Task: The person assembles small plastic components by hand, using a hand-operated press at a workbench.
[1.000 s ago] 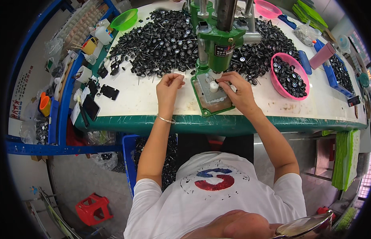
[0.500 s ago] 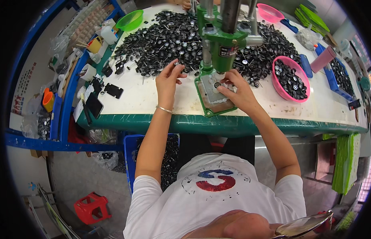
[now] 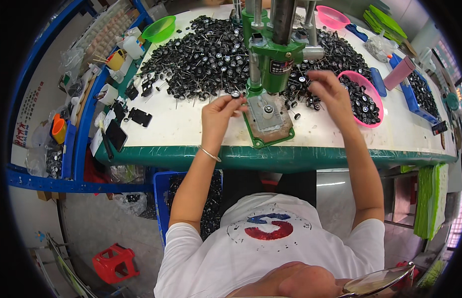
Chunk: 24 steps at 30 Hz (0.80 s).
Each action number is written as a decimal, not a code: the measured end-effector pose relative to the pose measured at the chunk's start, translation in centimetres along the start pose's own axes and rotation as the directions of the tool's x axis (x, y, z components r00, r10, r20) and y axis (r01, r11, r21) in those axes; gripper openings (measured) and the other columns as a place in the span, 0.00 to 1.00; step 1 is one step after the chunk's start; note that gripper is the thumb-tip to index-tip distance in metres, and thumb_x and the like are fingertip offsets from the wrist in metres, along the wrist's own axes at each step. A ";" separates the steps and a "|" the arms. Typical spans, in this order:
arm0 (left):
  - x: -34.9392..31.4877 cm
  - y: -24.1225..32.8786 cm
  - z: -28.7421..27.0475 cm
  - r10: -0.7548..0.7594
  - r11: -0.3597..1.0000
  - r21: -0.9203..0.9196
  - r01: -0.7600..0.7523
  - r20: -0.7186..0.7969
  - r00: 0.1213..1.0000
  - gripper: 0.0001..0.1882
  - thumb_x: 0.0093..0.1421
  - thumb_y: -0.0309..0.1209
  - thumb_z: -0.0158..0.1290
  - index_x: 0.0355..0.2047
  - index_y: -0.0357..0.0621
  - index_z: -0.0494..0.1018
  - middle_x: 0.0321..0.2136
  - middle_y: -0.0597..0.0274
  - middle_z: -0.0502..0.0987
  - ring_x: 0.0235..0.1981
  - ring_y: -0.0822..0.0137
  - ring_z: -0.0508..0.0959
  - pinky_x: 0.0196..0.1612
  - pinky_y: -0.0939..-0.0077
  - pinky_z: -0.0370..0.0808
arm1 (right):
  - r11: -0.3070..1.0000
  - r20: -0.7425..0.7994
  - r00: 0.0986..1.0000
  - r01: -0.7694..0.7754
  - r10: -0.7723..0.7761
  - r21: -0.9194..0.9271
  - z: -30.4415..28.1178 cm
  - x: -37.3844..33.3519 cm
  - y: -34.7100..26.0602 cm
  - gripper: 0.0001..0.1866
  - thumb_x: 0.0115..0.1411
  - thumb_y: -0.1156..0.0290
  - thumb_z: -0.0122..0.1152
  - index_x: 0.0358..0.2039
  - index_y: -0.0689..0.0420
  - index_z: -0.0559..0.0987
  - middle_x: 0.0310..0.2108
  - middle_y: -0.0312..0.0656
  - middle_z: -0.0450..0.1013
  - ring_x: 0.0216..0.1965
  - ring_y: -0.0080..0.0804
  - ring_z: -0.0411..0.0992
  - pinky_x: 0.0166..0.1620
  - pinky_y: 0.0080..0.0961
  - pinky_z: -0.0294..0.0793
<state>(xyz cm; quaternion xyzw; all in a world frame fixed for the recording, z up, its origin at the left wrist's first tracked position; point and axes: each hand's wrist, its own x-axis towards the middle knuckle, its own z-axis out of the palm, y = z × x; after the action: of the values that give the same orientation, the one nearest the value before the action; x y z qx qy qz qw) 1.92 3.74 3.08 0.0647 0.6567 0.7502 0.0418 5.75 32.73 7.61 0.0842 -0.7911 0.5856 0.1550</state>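
Between the fingertips of my left hand (image 3: 220, 118) is a small round black part with a shiny face (image 3: 235, 94), just left of the press base. My right hand (image 3: 335, 97) is raised between the press and the pink bowl. Its fingers are apart, slightly smeared, with nothing visible in them. A green bench press (image 3: 274, 59) stands in front of me, its ram above the base. On its grey fixture plate (image 3: 265, 120) sits a small round part with a dark centre (image 3: 268, 109), touched by neither hand.
A large heap of black wheel-like parts with metal pins (image 3: 201, 64) spreads behind and beside the press. A pink bowl (image 3: 376, 122) of similar parts stands at the right. A blue crate (image 3: 163, 198) is below the green table edge (image 3: 290, 155). A phone (image 3: 116, 134) lies at the left.
My right hand has left the fixture and moved right and up, showing the round part on it. My left hand has come right and slightly nearer, toward the press base.
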 end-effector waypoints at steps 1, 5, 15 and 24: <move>-0.5 -0.1 0.3 0.008 0.984 0.176 -0.012 0.023 1.000 0.07 0.58 0.25 0.58 0.37 0.37 0.80 0.34 0.62 0.81 0.26 0.76 0.76 0.29 0.87 0.70 | 0.996 -0.004 0.999 -0.043 0.044 0.072 -0.5 1.0 -1.1 0.15 0.63 0.70 0.57 0.48 0.61 0.76 0.45 0.36 0.73 0.44 0.21 0.70 0.49 0.21 0.70; -0.8 -1.6 2.7 0.412 0.820 0.388 -0.421 0.110 0.905 0.08 0.55 0.27 0.59 0.33 0.37 0.80 0.28 0.63 0.78 0.32 0.69 0.73 0.36 0.76 0.68 | 0.992 -0.169 0.986 0.013 0.009 0.129 -1.1 6.3 -4.8 0.20 0.66 0.58 0.51 0.50 0.60 0.76 0.44 0.36 0.75 0.40 0.22 0.73 0.44 0.19 0.73; -0.8 -1.3 5.9 0.236 0.970 0.023 -0.243 0.165 0.958 0.07 0.55 0.25 0.58 0.34 0.40 0.82 0.28 0.67 0.74 0.35 0.70 0.69 0.42 0.78 0.66 | 0.864 0.078 0.995 0.018 -0.067 0.503 1.1 17.0 -14.8 0.12 0.66 0.62 0.54 0.31 0.58 0.74 0.21 0.31 0.67 0.19 0.17 0.64 0.22 0.13 0.62; -0.4 -0.5 5.5 0.183 0.983 -0.014 -0.184 0.205 0.961 0.11 0.56 0.20 0.56 0.39 0.36 0.81 0.32 0.67 0.73 0.36 0.76 0.71 0.44 0.83 0.67 | 0.778 -0.176 0.978 0.199 -0.115 0.596 2.8 17.3 -14.8 0.12 0.64 0.64 0.56 0.23 0.51 0.70 0.15 0.23 0.57 0.12 0.12 0.53 0.14 0.14 0.49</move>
<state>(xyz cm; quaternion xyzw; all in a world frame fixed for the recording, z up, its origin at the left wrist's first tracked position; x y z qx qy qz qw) 3.13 9.10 3.26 0.2027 0.6419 0.7385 0.0396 -6.22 26.47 26.18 0.1571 -0.5382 0.7985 0.2192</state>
